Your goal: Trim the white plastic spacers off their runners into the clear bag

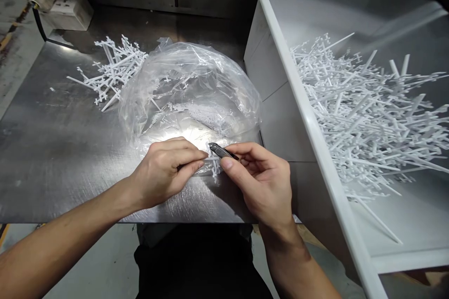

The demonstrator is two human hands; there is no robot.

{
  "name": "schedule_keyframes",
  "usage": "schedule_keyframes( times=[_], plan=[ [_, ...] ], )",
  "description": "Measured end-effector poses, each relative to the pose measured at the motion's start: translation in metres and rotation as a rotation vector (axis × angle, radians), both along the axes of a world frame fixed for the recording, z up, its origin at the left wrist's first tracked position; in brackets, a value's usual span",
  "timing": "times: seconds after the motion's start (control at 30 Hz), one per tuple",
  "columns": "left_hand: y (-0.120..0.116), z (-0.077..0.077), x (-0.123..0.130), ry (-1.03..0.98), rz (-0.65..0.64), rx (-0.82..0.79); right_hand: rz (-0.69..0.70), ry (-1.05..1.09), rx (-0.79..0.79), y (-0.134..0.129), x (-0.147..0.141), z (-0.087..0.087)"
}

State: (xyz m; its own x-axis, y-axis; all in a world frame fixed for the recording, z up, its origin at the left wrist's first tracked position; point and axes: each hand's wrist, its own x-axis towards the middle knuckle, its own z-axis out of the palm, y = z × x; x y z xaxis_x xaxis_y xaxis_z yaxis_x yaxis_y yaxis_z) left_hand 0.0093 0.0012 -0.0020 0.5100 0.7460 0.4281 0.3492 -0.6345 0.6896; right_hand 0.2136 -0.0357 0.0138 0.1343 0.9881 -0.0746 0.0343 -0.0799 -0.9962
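Note:
Between thumb and fingers, my left hand (168, 168) pinches a small white plastic sprue (214, 168) whose branched end sticks out to the right. My right hand (261, 177) is closed on dark metal nail clippers (220, 150), their jaws right at the sprue's branches. Whether the jaws touch it I cannot tell. Just beyond both hands lies a clear plastic bag (235, 74), its mouth spread toward me, with many tiny white pieces (206, 114) inside. A loose pile of white sprues (119, 67) rests against the bag's left side.
A large white bin (312, 135) stands at the right, holding a heap of white sprues (372, 117). On the metal table (52, 149), a power socket block (70, 9) with a plug and cable sits at the back left. A metal wall closes off the back.

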Motion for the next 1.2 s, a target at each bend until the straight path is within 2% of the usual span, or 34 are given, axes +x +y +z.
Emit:
schedule_keyframes(
  times=[0.3, 0.63, 0.83, 0.93, 1.03, 1.2],
  plan=[
    [0.0, -0.003, 0.0, -0.013, -0.02, 0.046, 0.013, -0.009, -0.001, -0.002, 0.002, 0.003],
    [-0.001, -0.003, 0.003, 0.005, -0.025, 0.082, 0.014, 0.007, 0.017, -0.003, -0.003, -0.001],
    [-0.002, -0.004, 0.004, 0.024, -0.003, 0.102, 0.04, 0.137, -0.046, -0.001, -0.004, -0.001],
    [-0.002, -0.003, 0.002, 0.025, 0.002, 0.063, 0.032, 0.192, -0.087, 0.001, -0.003, -0.004],
    [-0.001, 0.0, 0.0, -0.03, 0.055, -0.024, -0.015, 0.219, -0.027, 0.001, -0.002, -0.006],
    [0.001, 0.006, -0.002, -0.106, 0.169, -0.142, -0.067, 0.112, 0.049, -0.003, 0.0, -0.003]
  ],
)
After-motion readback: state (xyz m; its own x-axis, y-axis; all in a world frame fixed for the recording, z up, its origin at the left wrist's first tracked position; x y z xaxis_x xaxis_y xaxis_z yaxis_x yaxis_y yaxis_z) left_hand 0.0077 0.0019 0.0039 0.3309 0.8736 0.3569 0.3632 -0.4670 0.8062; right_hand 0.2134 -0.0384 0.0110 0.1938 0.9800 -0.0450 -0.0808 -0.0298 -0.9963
